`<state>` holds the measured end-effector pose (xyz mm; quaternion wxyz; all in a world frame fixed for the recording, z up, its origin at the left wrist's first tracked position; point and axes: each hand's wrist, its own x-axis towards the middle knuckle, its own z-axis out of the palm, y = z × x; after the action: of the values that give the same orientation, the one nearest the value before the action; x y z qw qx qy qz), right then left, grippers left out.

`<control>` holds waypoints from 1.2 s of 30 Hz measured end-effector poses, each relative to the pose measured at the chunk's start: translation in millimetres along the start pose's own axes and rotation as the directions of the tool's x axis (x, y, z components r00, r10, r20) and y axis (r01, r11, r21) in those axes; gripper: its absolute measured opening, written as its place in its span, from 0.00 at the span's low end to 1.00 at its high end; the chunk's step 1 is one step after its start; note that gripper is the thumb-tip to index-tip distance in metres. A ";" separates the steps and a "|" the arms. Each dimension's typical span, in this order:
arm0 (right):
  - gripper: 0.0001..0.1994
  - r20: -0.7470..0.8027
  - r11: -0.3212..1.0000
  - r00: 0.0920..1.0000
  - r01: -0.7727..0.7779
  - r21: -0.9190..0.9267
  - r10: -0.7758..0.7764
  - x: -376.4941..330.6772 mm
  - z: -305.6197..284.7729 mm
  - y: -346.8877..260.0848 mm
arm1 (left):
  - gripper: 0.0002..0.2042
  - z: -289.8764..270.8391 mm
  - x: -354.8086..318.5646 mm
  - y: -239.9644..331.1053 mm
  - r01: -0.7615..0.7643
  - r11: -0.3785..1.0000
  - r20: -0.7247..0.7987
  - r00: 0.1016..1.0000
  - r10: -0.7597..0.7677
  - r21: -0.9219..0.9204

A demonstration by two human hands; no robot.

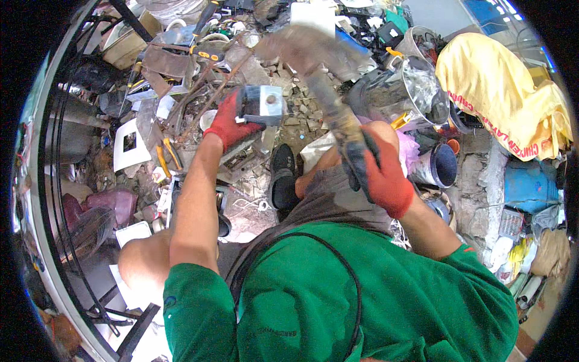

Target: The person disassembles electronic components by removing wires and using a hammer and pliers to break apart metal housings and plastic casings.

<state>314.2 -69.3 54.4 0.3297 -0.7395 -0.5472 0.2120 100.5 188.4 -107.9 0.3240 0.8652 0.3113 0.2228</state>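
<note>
Both hands wear red gloves with dark palms. My left hand (230, 125) is closed round a small grey box-shaped metal part (263, 104) with a round hole or knob on its face. It holds this part over the rubble. My right hand (384, 170) is wrapped round the thick, worn handle of a hammer (335, 108). The hammer's broad brown head is raised beyond the metal part and smeared by motion, so its exact shape cannot be made out. Head and metal part are apart.
Yellow-handled pliers (166, 158) lie left of my left forearm. A clear bucket (405, 90) and a white pail (435, 166) stand at the right, near a yellow sack (494, 90). A black metal frame (60, 151) runs along the left. Broken scrap covers the ground ahead.
</note>
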 end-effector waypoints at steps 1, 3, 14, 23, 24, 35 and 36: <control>0.22 0.003 0.998 1.000 0.004 0.064 -0.004 0.8 -5.9 2.1 | 0.44 -1.2 -4.1 -4.1 0.013 0.999 -0.046 0.999 -0.014 -0.031; 0.21 -0.002 0.993 0.999 0.035 0.114 -0.035 1.5 -10.8 9.8 | 0.45 0.0 -6.5 -11.3 0.014 0.999 -0.099 0.995 -0.017 -0.033; 0.23 0.031 0.999 1.000 -0.001 -0.050 0.003 13.1 20.2 28.6 | 0.49 7.3 0.3 -24.8 0.034 0.998 -0.019 0.999 -0.033 0.055; 0.22 0.238 0.983 0.961 -0.110 -0.147 0.143 19.1 33.4 50.4 | 0.43 15.0 11.8 0.3 -0.040 0.997 -0.037 0.998 0.043 0.070; 0.22 0.153 0.992 0.986 -0.040 -0.123 0.059 21.2 33.0 52.8 | 0.43 18.3 14.5 6.0 0.013 0.982 -0.033 0.999 -0.007 0.188; 0.28 0.171 0.817 0.975 -0.213 0.536 0.141 41.9 8.0 39.3 | 0.38 -16.8 1.9 2.1 0.045 0.957 -0.026 0.998 -0.055 -0.287; 0.28 0.150 0.803 0.983 -0.173 0.571 0.105 49.9 17.5 43.5 | 0.37 -28.4 -5.4 0.5 0.212 0.837 0.094 0.977 -0.191 -0.505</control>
<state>347.0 -25.4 13.3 0.4925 -0.6286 -0.4178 0.4332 80.2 196.4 -89.0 0.5698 0.7146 0.3236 0.2448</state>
